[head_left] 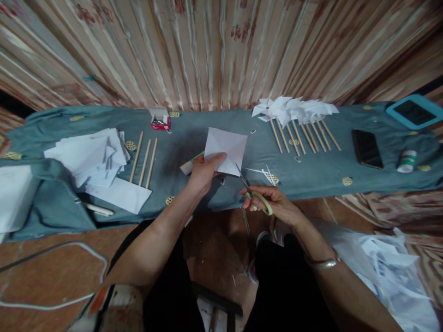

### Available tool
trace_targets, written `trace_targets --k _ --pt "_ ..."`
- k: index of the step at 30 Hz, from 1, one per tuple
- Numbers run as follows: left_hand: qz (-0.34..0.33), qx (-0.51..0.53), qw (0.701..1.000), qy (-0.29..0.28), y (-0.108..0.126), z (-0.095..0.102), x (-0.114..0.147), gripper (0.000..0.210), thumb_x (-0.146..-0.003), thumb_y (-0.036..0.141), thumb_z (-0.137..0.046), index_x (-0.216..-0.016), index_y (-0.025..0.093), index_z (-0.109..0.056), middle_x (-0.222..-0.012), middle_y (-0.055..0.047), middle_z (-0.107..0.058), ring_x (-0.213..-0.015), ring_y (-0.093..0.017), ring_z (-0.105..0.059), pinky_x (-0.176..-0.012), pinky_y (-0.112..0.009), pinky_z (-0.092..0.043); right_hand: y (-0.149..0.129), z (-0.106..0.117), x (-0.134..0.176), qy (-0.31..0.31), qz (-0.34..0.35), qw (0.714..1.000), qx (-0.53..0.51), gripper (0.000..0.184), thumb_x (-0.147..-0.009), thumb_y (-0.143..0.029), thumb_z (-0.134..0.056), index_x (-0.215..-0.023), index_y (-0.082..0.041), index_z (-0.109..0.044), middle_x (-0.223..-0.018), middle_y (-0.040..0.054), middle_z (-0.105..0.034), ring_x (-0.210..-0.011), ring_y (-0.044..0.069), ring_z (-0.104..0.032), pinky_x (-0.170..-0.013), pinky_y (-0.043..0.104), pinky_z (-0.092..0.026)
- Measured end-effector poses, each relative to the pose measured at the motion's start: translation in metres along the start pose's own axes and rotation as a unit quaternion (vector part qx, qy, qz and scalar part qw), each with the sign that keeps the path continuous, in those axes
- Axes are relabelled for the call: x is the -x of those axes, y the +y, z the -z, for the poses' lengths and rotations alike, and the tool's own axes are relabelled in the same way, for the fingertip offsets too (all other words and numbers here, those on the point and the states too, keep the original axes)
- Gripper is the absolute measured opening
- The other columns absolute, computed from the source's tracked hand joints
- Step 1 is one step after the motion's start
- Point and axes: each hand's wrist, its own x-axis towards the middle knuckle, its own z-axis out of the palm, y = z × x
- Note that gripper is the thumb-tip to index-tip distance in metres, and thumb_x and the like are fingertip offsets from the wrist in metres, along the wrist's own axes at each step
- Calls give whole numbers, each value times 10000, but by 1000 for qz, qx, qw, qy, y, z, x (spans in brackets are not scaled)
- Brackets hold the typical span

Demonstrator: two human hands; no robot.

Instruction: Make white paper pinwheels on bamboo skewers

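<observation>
My left hand (204, 173) pinches a white creased paper square (226, 145) by its lower left edge, holding it above the teal cloth-covered table (180, 138). My right hand (273, 203) grips green-handled scissors (258, 198), whose blades point up and left and meet the lower right edge of the paper square. A green and white glue stick (189, 164) lies just under my left hand.
A pile of white paper sheets (93, 159) and three wooden sticks (143, 161) lie at the left. Finished paper pinwheels on sticks (297, 115) lie at the right, with a black phone (367, 148), a tape roll (407, 161) and a blue-framed tablet (415, 111). A red pin box (160, 121) stands at the back.
</observation>
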Motion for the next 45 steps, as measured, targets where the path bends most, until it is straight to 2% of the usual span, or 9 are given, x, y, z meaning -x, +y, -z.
trace_targets --k 19,29,34,41,45 --pt "-4 -4 1000 -12 -4 0 0 266 -522 233 -800 -737 133 -680 -709 -35 -695 -615 -153 -609 -600 -284 -511 7 1 -2 10 4 1000 9 469 -672 -493 -782 -1016 -179 -725 -687 6 -673 -587 82 -561 -569 217 -470" --pt "3 5 1000 -1 -2 0 0 276 -500 229 -805 -719 128 -670 -672 -20 -681 -588 -139 -597 -575 -272 -507 4 -3 -2 34 -12 999 -12 493 -584 -473 -839 -962 -173 -739 -614 -20 -652 -539 60 -559 -535 187 -449" --pt "5 4 1000 -1 -2 0 0 273 -504 226 -796 -726 135 -667 -678 -12 -680 -594 -140 -601 -582 -277 -508 2 -5 -2 48 -32 998 -32 488 -522 -450 -870 -912 -184 -749 -617 -28 -649 -556 72 -599 -548 192 -477" --pt "4 1 1000 -13 -7 -1 2 288 -503 233 -807 -737 135 -670 -705 -23 -691 -611 -141 -604 -595 -274 -505 3 -5 -2 47 -11 999 -24 459 -570 -449 -849 -935 -189 -749 -605 -25 -658 -528 56 -564 -523 178 -457" --pt "6 3 1000 -9 -8 -1 1 286 -498 239 -809 -725 138 -668 -700 -20 -688 -608 -138 -601 -587 -269 -499 2 -5 -3 49 -14 998 -30 456 -544 -440 -862 -911 -191 -755 -597 -26 -659 -533 66 -578 -527 189 -469"
